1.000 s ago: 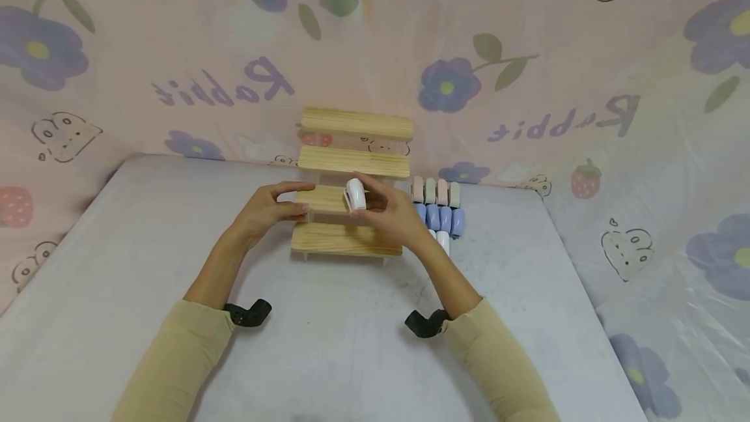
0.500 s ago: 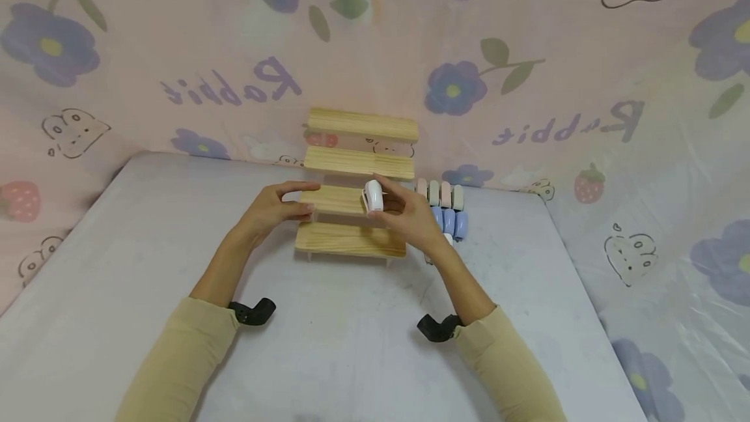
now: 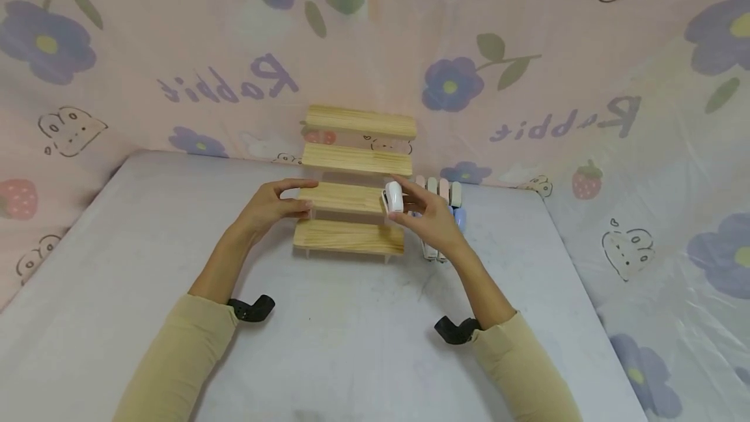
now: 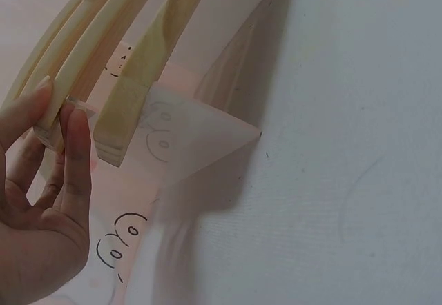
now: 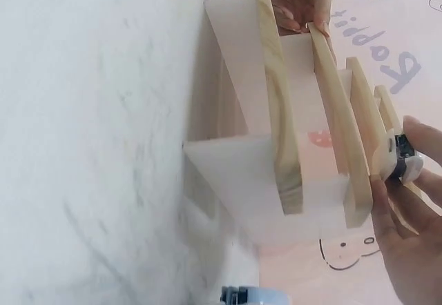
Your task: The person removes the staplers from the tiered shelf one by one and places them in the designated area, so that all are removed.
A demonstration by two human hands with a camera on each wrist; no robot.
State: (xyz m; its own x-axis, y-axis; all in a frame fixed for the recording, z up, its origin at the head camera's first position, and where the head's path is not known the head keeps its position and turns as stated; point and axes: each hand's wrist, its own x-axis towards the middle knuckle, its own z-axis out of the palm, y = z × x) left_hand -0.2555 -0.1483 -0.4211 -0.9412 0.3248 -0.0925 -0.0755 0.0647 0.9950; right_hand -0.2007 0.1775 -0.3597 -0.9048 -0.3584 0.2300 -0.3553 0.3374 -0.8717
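Observation:
A tiered wooden stand [image 3: 348, 236] with light wood shelves and translucent white side supports stands at the middle back. My left hand [image 3: 263, 210] pinches the left end of its second shelf from the bottom, thumb and fingers on opposite faces, as the left wrist view shows closely. My right hand [image 3: 432, 219] holds a small white stapler [image 3: 394, 197] between thumb and fingers at the right end of that same shelf. In the right wrist view the stapler's dark-and-metal end [image 5: 402, 156] shows; whether it touches the shelf I cannot tell.
Right of the stand lie rows of small staplers: pink and pale green ones [image 3: 456, 194] at the back, blue ones [image 3: 460, 219], then white ones [image 3: 430, 253] in front, partly hidden by my right hand. A patterned cloth [image 3: 363, 38] hangs behind the white table [image 3: 351, 357].
My right hand has slid rightward along the second-lowest shelf with the white stapler, from its middle to its right end. The left hand keeps its hold on the shelf's left end.

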